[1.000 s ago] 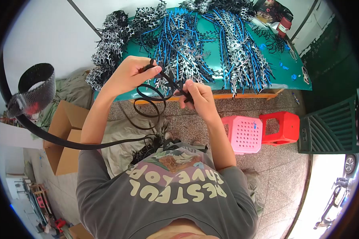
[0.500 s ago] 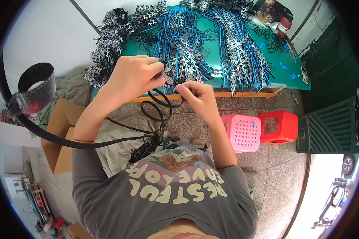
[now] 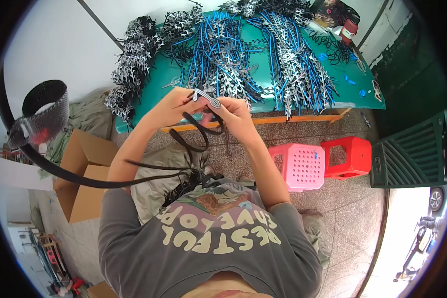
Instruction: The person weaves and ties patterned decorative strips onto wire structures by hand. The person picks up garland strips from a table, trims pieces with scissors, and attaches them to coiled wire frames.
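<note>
Strip (image 3: pixel 206 98), pinched btwn both hands (image 3: pixel 173 110) (image 3: pixel 238 118), blk loops (image 3: pixel 197 123) below.

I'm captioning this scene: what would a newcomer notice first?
Probably the leafy black and silver bundles streaked with blue, spread over the green table. Next, the pink stool and red stool at right. Mid-view, the left hand and right hand hold a silvery patterned piece.
</note>
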{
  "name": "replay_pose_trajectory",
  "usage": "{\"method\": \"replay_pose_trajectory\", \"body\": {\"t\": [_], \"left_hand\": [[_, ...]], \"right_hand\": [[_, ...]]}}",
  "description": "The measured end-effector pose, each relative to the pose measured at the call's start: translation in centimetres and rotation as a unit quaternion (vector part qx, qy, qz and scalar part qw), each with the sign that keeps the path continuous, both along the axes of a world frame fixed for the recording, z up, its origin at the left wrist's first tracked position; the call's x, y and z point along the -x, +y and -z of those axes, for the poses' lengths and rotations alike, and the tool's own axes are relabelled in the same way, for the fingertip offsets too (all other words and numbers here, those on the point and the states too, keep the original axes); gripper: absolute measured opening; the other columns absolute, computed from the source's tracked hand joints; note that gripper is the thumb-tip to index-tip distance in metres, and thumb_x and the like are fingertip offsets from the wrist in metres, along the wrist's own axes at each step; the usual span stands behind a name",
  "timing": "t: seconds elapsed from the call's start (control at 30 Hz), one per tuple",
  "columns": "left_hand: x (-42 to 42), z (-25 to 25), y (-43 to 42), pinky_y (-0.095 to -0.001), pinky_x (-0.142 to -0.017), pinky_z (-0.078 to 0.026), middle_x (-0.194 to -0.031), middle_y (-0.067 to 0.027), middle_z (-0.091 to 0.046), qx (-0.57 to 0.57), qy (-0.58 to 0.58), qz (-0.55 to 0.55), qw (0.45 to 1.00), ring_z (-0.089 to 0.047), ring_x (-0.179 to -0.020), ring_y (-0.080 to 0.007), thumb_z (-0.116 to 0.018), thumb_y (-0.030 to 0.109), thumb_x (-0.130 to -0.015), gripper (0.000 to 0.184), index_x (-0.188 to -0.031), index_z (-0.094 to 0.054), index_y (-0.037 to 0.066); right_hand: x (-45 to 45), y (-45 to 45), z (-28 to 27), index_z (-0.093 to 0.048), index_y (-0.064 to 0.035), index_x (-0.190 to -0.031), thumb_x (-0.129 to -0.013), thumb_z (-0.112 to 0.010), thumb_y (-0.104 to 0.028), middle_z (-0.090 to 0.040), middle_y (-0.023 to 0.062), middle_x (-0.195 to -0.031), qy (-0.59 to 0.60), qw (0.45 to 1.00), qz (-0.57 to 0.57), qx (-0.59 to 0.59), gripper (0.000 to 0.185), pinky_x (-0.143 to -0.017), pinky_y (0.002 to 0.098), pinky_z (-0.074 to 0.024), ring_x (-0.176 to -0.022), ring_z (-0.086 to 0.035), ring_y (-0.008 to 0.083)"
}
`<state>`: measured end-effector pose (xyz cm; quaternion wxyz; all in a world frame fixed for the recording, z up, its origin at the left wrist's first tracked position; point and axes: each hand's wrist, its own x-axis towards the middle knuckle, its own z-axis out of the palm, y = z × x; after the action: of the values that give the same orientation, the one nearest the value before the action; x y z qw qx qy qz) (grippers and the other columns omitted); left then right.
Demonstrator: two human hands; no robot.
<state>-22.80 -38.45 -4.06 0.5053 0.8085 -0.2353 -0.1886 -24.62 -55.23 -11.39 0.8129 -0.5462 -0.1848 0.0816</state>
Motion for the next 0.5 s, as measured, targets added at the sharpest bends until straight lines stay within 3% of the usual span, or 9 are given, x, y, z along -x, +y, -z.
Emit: {"method": "replay_pose_trajectory", "body": {"t": [0.07, 0.17, 0.27, 0.37, 0.5], "left_hand": [[0.2, -0.1, 1.0, -0.0213, -0.049, -0.031, -0.061, 0.0048, -0.048, 0.034, 0.048, -0.062, 0.996, -0.041, -0.056, -0.0044, -0.057, 0.020, -0.087, 0.021, -0.077, -0.057, 0.001], [-0.1, -0.4, 2.5, -0.0211, -0.051, -0.033, -0.063, 0.0041, -0.051, 0.039, 0.058, -0.081, 0.994, -0.042, -0.057, -0.0052, -0.056, 0.015, -0.086, 0.017, -0.082, -0.059, 0.000], [-0.3, -0.6, 3.3, -0.0222, -0.052, -0.035, -0.064, 0.0025, -0.052, 0.011, 0.036, -0.056, 0.998, -0.044, -0.057, -0.0061, -0.055, 0.014, -0.086, 0.017, -0.083, -0.059, -0.002], [0.0, -0.4, 2.9, -0.0251, -0.044, -0.026, -0.054, 0.0013, -0.042, -0.011, -0.180, -0.062, 0.982, -0.032, -0.051, -0.0052, -0.056, 0.016, -0.086, 0.027, -0.068, -0.051, -0.002], [0.0, -0.4, 2.9, -0.0260, -0.044, -0.027, -0.054, -0.0015, -0.041, -0.042, -0.268, -0.057, 0.961, -0.032, -0.051, -0.0060, -0.057, 0.012, -0.084, 0.021, -0.070, -0.051, -0.003]], "right_hand": [[0.1, 0.4, 0.6, -0.063, 0.0012, -0.080, -0.091, -0.050, -0.025, -0.062, 0.0043, -0.063, 0.003, 0.999, 0.025, -0.031, 0.032, -0.054, 0.0202, -0.0420, -0.059, -0.054, 0.0057], [0.0, 0.0, 2.1, -0.062, 0.0000, -0.079, -0.093, -0.044, -0.034, -0.061, 0.0046, -0.064, 0.146, 0.975, -0.117, -0.119, 0.040, -0.053, 0.0198, -0.0400, -0.058, -0.053, 0.0054], [0.4, -1.3, 2.3, -0.061, -0.0024, -0.079, -0.094, -0.041, -0.036, -0.060, 0.0053, -0.060, 0.116, 0.989, -0.082, -0.039, 0.042, -0.048, 0.0191, -0.0359, -0.053, -0.052, 0.0069], [1.4, -1.8, 1.1, -0.060, -0.0038, -0.078, -0.095, -0.040, -0.036, -0.059, 0.0050, -0.058, 0.088, 0.995, -0.043, 0.013, 0.041, -0.044, 0.0188, -0.0315, -0.049, -0.050, 0.0066], [2.3, -2.0, -0.9, -0.058, -0.0043, -0.076, -0.094, -0.041, -0.034, -0.057, 0.0031, -0.056, 0.047, 0.998, 0.012, 0.034, 0.039, -0.041, 0.0185, -0.0260, -0.046, -0.046, 0.0043]]}}
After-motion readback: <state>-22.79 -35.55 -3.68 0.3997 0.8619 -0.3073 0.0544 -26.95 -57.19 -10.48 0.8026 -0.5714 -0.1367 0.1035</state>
